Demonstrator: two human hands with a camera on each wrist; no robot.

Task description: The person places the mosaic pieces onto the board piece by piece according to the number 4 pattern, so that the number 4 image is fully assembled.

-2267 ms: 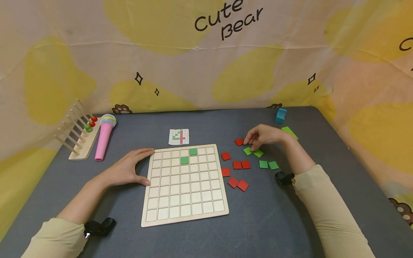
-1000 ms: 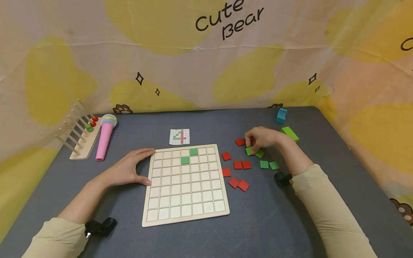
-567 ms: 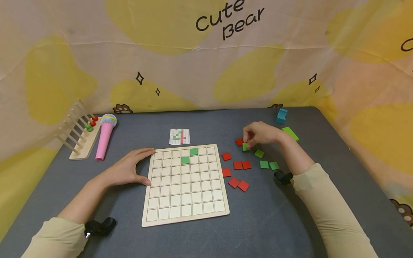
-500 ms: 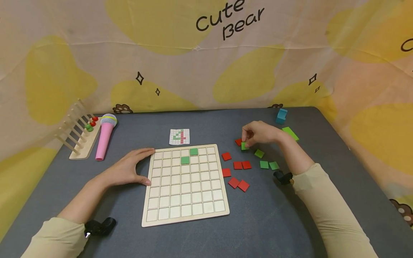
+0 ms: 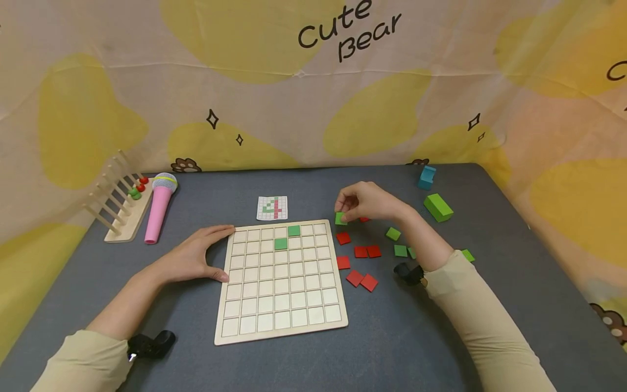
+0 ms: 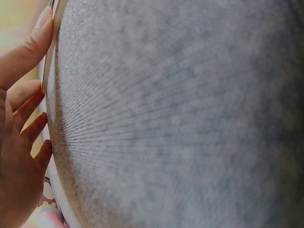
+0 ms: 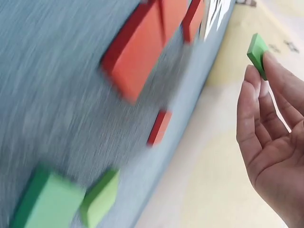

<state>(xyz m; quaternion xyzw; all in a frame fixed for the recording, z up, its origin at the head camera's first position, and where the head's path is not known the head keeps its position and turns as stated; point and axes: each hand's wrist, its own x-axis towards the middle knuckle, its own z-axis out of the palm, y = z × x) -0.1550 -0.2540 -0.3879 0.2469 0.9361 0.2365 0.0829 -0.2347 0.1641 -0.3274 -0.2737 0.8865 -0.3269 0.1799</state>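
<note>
My left hand (image 5: 193, 257) spans the left edge of the wooden grid board (image 5: 282, 287), thumb and fingertips touching its rim; in the left wrist view the fingers (image 6: 35, 126) are fairly straight. Two green square tiles lie in the board's cells, one in the top row (image 5: 294, 231) and one diagonally below-left (image 5: 281, 244). My right hand (image 5: 370, 201) pinches a small green tile (image 5: 340, 219) between thumb and fingers, just off the board's top right corner. The right wrist view shows the pinched tile (image 7: 258, 51) raised above the table. Behind the board lies a grid pattern card (image 5: 272, 208).
Several red tiles (image 5: 360, 251) lie right of the board, with more green tiles (image 5: 393, 234) beyond them. A green block (image 5: 438, 208) and a blue block (image 5: 426, 178) stand at back right. At left are a pink microphone (image 5: 159, 209) and a wooden peg rack (image 5: 120, 228).
The right hand picked up a green tile from the table and carried it left toward the board's top right corner. The left hand has stayed on the board's edge.
</note>
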